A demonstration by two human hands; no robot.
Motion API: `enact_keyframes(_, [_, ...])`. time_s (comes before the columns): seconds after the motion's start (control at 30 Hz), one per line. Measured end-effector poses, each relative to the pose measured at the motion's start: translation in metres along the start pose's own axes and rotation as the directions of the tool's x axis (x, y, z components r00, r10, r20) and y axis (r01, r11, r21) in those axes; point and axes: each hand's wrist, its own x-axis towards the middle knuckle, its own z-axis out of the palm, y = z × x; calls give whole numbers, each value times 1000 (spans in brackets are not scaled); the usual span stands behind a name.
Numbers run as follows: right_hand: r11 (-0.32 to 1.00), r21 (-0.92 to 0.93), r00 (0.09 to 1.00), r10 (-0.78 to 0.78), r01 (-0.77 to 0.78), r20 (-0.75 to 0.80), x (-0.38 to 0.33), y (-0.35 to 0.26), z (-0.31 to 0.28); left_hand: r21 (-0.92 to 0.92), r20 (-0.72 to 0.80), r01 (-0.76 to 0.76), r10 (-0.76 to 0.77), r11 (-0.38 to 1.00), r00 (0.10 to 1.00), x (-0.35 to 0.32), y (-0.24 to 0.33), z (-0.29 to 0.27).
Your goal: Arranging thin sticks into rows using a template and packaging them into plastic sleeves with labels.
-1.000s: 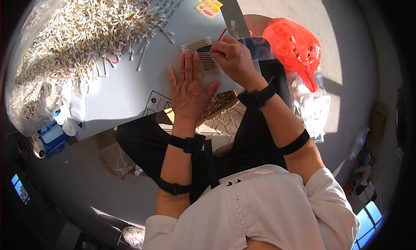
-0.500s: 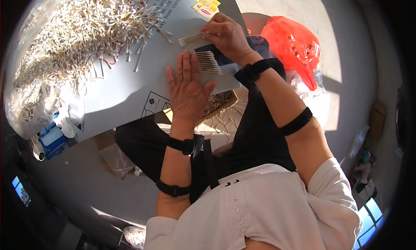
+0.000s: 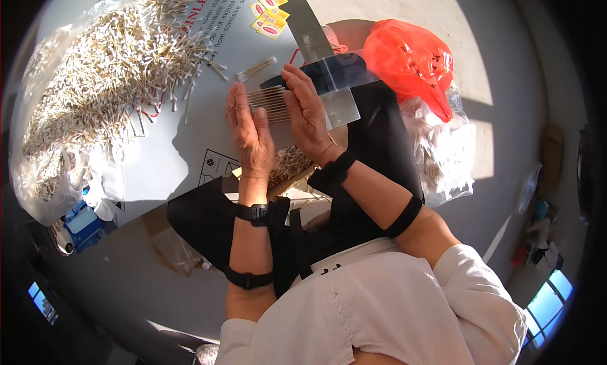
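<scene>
A row of cotton swabs [image 3: 273, 105] lies side by side on the grey printed sheet [image 3: 158, 169] between my two hands. My left hand [image 3: 251, 140] stands at the row's left ends, its fingers stretched out. At the opposite ends my right hand [image 3: 308, 115] is likewise open, with straight fingers and the palm turned inward. Both hands appear to touch the swab tips. Just beyond the row rests a small loose bundle of swabs [image 3: 257, 69]. A great heap of cotton swabs [image 3: 107, 80] spills from a clear plastic bag to the left.
Yellow-and-white labels [image 3: 272, 22] lie at the far edge. A dark panel [image 3: 341, 71] and a small metal plate [image 3: 343, 107] sit right of my hands. Beyond are a red plastic bag [image 3: 408, 61] and clear bags [image 3: 442, 159]. Below the sheet's edge, a box holds more swabs [image 3: 288, 166].
My right hand has let go of the small swab bundle, which now lies on the sheet, and has come down to the row's right side. My left hand has turned upright at the left side.
</scene>
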Motion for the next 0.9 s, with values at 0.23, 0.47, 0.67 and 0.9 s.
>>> enact_keyframes(0.23, [998,53,999,39,-39,-4,8,6,4,-184,-176,40,-73,982,982,11,5,21])
enact_keyframes(0.47, [988,134,995,83,-76,-47,15,9,2,-149,-198,43,-73,988,978,14,16,40])
enact_keyframes(0.67, [991,94,995,102,-99,-18,40,13,-19,-183,-227,-49,7,982,974,20,22,60])
enact_keyframes(0.9, [1000,8,998,29,-28,-61,49,18,-33,-156,-212,-40,6,987,977,25,30,77])
